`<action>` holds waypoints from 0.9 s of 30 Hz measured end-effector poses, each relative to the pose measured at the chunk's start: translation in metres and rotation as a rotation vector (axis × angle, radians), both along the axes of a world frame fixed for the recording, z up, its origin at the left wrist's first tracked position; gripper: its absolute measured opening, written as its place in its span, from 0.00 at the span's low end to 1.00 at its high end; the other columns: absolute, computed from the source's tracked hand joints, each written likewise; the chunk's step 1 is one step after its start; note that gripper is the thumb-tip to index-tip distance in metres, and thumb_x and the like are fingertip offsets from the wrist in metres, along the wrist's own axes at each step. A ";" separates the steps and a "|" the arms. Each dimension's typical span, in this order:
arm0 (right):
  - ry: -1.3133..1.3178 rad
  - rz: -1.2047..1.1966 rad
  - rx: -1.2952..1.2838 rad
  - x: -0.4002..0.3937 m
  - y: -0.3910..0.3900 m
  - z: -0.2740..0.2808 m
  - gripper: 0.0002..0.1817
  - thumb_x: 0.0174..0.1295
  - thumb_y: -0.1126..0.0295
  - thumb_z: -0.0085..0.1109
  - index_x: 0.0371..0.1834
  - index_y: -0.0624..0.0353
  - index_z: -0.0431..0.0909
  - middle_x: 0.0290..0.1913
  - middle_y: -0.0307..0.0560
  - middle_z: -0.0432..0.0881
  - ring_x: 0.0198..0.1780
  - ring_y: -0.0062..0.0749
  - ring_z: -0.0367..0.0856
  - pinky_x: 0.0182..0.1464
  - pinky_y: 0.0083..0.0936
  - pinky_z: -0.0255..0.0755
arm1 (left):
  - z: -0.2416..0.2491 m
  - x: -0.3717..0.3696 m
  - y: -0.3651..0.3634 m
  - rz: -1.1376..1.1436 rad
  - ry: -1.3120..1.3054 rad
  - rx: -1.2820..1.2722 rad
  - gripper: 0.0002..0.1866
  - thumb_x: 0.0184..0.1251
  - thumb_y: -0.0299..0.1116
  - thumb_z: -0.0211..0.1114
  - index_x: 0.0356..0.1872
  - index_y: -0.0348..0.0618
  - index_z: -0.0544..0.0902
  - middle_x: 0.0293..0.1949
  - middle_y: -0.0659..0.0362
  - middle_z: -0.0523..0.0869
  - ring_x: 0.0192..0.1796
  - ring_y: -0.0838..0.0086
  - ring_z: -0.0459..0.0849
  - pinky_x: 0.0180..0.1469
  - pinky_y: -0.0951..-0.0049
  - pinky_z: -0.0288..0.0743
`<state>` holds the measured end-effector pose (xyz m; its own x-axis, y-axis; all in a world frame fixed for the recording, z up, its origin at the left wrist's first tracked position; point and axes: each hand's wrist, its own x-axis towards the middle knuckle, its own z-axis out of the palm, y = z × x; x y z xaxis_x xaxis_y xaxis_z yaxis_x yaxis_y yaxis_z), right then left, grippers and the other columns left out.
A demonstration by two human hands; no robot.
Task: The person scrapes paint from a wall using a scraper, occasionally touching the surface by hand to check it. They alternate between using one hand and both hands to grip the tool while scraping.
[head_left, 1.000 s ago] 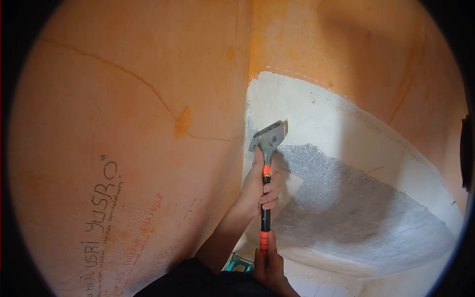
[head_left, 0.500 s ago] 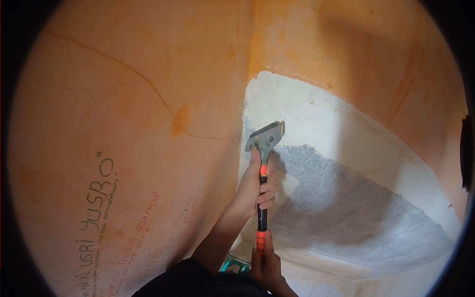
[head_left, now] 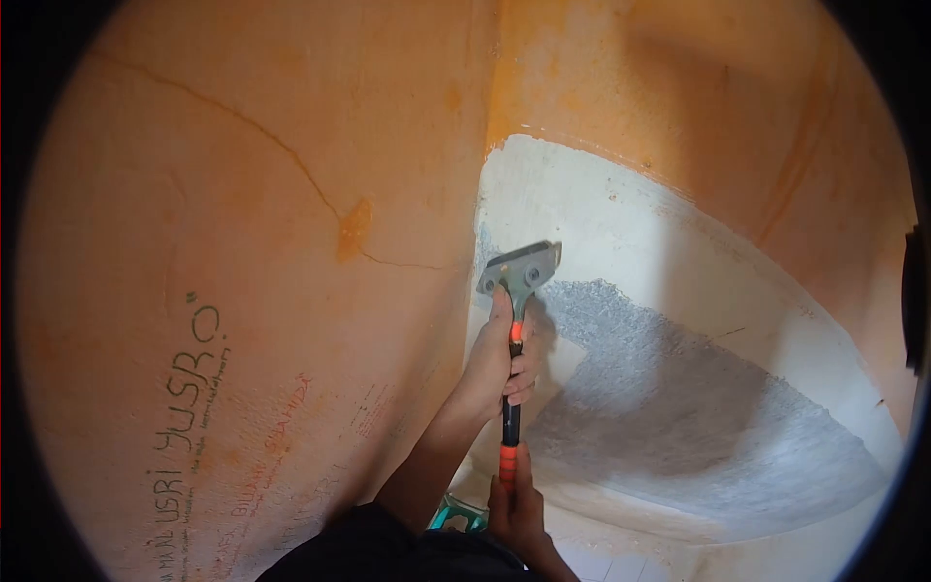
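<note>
A long-handled scraper with a grey-green head and a black and orange handle lies over the whitish wall patch, close to the wall corner. My left hand is wrapped round the upper handle, its thumb against the head. Lower down, my right hand grips the orange end of the handle. Right of the tool, a rough grey bare area shows inside the white patch. Whether the blade touches the wall, I cannot tell.
The orange wall on the left has a long crack and handwriting in green and red. More orange paint borders the patch above and right. Something green shows below my arms, near white tiles.
The scraper head has tilted slightly and dropped a little. My right hand and the handle end have moved slightly up.
</note>
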<state>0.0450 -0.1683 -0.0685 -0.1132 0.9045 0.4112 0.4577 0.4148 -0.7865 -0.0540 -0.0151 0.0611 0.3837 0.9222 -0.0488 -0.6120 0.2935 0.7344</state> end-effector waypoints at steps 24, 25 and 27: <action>0.865 0.070 -0.532 0.050 -0.030 -0.023 0.23 0.78 0.50 0.38 0.45 0.64 0.68 0.20 0.36 0.67 0.19 0.19 0.65 0.23 0.19 0.61 | -0.031 0.088 -0.030 -0.239 0.213 0.170 0.30 0.73 0.69 0.35 0.31 0.51 0.66 0.12 0.67 0.61 0.09 0.81 0.56 0.10 0.76 0.55; 0.949 0.164 -0.565 0.050 -0.028 -0.030 0.24 0.77 0.49 0.37 0.36 0.61 0.68 0.19 0.36 0.66 0.18 0.19 0.64 0.22 0.19 0.60 | -0.031 0.089 -0.032 -0.240 0.222 0.174 0.30 0.73 0.69 0.35 0.31 0.51 0.66 0.12 0.67 0.61 0.09 0.81 0.56 0.10 0.76 0.55; 0.901 0.178 -0.554 0.056 -0.029 -0.024 0.24 0.77 0.49 0.37 0.34 0.60 0.67 0.19 0.36 0.66 0.18 0.19 0.64 0.22 0.19 0.60 | -0.026 0.090 -0.035 -0.255 0.221 0.107 0.31 0.72 0.70 0.34 0.31 0.52 0.66 0.12 0.67 0.61 0.09 0.81 0.56 0.10 0.77 0.54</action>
